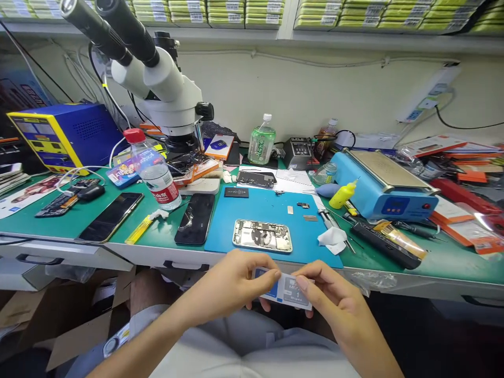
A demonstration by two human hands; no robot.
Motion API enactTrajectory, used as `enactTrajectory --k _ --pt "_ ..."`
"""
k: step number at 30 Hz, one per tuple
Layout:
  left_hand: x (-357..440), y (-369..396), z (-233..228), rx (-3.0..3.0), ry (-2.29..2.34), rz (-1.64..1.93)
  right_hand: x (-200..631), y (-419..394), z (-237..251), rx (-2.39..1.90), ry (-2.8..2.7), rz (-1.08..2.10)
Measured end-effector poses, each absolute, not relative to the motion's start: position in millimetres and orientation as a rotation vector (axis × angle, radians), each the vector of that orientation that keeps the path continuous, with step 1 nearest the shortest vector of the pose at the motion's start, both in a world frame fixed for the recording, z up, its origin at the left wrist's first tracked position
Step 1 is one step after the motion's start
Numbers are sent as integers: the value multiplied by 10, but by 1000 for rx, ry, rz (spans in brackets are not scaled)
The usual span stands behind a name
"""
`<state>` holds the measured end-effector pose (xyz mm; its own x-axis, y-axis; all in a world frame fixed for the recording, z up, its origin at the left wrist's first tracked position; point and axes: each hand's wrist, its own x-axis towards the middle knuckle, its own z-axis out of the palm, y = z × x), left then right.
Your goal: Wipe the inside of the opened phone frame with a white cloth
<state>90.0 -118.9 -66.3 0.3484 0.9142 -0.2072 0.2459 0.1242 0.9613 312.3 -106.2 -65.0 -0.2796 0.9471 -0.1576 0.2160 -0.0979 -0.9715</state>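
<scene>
Right now both hands meet over the lap, just below the front edge of the bench [433, 265], and share one small wipe sachet [284, 292]. The left hand [232, 286] pinches its left end between thumb and forefinger; the right hand [334, 299] pinches the right end from above, fingers curled beneath. Neither hand is nearer than the other: the sachet spans the gap between them, its long axis running left to right and tilted slightly down toward the right. It looks like thin, flat, glossy foil or paper, white with a blue printed panel, and its edges are straight.

Beyond the hands, on the blue work mat [252, 210], lies an opened phone chassis [262, 235], a metal-rimmed rectangle with its long axis also crosswise and its innards bare. A dark phone screen [195, 218] lies just beside the mat's left edge. A crumpled white tissue [333, 237] sits near the mat's right corner, next to tweezers [325, 214].
</scene>
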Motion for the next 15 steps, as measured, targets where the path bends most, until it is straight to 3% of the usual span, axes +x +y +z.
enactTrajectory --k 15 --pt "932 -1320 -633 1676 1346 702 3160 -1121 -846 -1264 -1603 1513"
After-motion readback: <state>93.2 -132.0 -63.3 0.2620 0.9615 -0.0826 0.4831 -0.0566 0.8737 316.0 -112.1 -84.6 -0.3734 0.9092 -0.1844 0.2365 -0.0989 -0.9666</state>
